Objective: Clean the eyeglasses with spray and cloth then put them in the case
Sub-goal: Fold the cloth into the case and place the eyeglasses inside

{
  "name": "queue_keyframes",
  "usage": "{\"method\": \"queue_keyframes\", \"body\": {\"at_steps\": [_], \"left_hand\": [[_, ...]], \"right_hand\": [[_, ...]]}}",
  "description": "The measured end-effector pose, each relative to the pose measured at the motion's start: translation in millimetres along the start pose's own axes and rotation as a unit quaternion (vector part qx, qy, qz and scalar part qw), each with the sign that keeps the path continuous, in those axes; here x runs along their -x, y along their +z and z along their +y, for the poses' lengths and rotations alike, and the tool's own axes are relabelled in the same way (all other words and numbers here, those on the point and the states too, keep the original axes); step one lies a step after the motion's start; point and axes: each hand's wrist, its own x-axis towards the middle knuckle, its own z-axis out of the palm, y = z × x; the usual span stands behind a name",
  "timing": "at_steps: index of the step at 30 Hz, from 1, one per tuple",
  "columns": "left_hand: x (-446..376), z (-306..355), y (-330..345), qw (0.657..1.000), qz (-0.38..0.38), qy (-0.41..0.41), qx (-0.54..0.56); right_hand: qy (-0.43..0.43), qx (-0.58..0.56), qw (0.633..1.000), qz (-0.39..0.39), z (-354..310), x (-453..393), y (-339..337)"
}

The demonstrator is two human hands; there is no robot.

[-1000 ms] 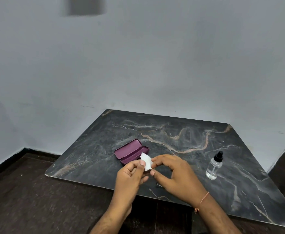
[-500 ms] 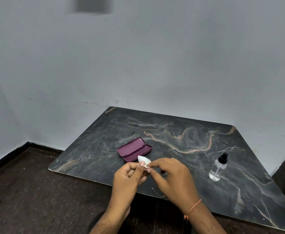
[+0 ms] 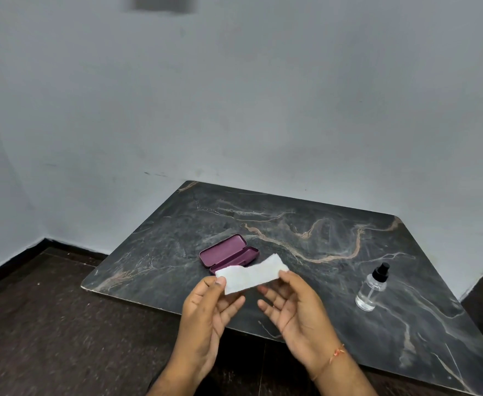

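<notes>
Setting: dark marble-patterned table point(image 3: 306, 224) with pale and rust veins, pushed against a plain grey wall point(image 3: 234, 110); dark floor point(image 3: 49, 324) below and to the left.
Grip: both hands up over the near edge of the table, and between them a white cloth point(image 3: 250, 274), stretched out flat into a strip.
Left hand: left hand point(image 3: 206, 307) pinches the cloth's left end, thumb on top, fingers curled underneath; closed on the cloth, no question.
Right hand: right hand point(image 3: 294, 304) has the cloth's right end at the thumb and forefinger tips; the other fingers spread loose and open below, palm turned up. A thin orange thread point(image 3: 336, 352) circles that wrist.
Cloth: slightly wavy, right end higher than the left, held clear above the tabletop. Its upper edge overlaps the near side of the case from this angle.
Case: maroon eyeglass case point(image 3: 229, 251) just behind the cloth, lying open on the table, lid flat toward the wall, tray toward the hands. What can be seen of its interior shows only maroon lining; the near part is hidden behind the cloth.
Eyeglasses: not to be seen anywhere from the head camera; cannot tell where they are.
Spray: small clear spray bottle point(image 3: 371, 287) with a black nozzle, standing upright on the table, well off to the right of the right hand, touched by nothing.
Far edges: a blurred dark rectangle point(image 3: 163, 2) sits at the top of the wall; too soft to identify.
</notes>
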Motion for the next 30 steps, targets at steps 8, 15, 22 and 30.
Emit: {"method": "queue_keyframes", "body": {"at_steps": [8, 15, 22, 30], "left_hand": [[1, 7, 3, 0.998, -0.032, 0.001, 0.048], [-11, 11, -18, 0.995, -0.006, -0.052, -0.083], [-50, 28, -35, 0.973, 0.016, -0.006, -0.231], [-112, 23, -45, 0.843, 0.006, 0.068, -0.533]], "right_hand": [[0.068, -0.035, 0.996, -0.042, 5, -2, 1], [-0.022, 0.122, 0.992, -0.02, 1, -19, 3], [-0.023, 0.264, 0.964, -0.032, -13, -52, 4], [-0.034, 0.422, 0.906, -0.024, -26, -120, 13]]}}
